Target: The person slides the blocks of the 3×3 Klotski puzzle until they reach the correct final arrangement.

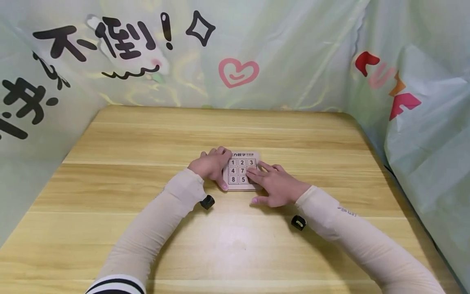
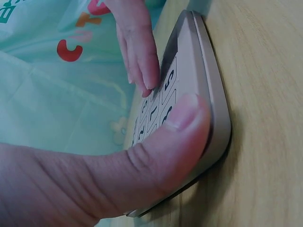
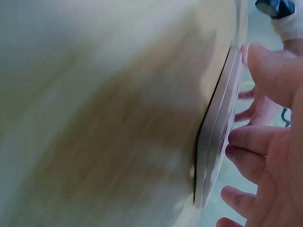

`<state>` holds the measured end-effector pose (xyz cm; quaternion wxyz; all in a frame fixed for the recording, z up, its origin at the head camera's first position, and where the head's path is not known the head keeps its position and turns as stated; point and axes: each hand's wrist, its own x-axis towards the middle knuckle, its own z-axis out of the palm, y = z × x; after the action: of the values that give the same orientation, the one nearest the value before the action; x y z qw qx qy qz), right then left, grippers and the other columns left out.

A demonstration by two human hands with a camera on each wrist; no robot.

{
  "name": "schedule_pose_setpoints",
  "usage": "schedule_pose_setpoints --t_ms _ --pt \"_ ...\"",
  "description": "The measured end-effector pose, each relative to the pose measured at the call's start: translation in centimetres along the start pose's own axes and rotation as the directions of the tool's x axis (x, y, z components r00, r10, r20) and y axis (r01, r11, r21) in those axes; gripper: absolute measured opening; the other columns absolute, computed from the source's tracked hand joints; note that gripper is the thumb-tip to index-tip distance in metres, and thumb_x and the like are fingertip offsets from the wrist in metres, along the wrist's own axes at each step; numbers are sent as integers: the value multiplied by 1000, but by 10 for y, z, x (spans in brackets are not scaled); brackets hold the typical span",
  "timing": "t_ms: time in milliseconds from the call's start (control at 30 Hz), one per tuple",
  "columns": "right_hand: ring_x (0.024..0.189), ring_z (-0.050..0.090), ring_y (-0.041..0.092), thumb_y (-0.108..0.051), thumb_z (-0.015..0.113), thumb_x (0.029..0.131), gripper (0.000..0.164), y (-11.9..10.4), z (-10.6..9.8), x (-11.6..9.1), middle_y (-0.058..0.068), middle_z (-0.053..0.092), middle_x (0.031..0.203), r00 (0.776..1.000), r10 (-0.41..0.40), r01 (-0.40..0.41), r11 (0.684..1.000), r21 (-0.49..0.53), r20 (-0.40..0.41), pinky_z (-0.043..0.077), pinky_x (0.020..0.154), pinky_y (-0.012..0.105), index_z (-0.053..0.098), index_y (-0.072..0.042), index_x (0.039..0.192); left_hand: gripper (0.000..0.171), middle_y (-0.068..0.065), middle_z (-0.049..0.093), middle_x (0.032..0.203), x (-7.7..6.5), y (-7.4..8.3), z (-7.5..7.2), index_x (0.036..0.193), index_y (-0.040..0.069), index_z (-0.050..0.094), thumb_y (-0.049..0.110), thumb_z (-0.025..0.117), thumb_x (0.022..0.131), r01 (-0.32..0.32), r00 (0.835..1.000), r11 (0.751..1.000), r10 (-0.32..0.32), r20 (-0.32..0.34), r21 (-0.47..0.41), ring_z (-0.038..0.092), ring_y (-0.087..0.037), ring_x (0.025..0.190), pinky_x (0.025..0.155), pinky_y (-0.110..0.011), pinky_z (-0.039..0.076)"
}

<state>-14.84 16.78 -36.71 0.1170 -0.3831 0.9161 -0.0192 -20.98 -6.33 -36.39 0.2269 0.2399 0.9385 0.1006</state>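
Observation:
A pale pink number slide puzzle (image 1: 242,171) lies flat on the wooden table. Its visible tiles read 1, 2, 3 on top, 4 and 7 in the middle, 8 and 5 below. My left hand (image 1: 213,164) holds the puzzle's left side, with the thumb (image 2: 182,118) over the near corner by the 8 and the fingers at the far corner. Over the right side reaches my right hand (image 1: 277,187), its extended fingertips on the tiles beside the 7, hiding the right column below the 3. A dark recess (image 2: 169,54) shows beyond the 5 in the left wrist view.
The wood-grain table (image 1: 235,245) stretches around the puzzle on all sides. Printed cloth walls (image 1: 293,53) enclose it at the back, left and right. Small black wrist cameras (image 1: 207,202) hang under both sleeved wrists, close above the tabletop.

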Motion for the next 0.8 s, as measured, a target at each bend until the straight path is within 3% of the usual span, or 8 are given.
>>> schedule_pose_setpoints --t_ms 800 --pt "143 20 39 -62 55 89 83 -11 0 2 5 33 154 1000 -15 15 1000 -23 14 30 104 60 37 -9 150 107 -8 36 137 2 0 1 137 11 37 45 90 51 -1 1000 1000 1 -3 14 40 -26 117 100 -46 31"
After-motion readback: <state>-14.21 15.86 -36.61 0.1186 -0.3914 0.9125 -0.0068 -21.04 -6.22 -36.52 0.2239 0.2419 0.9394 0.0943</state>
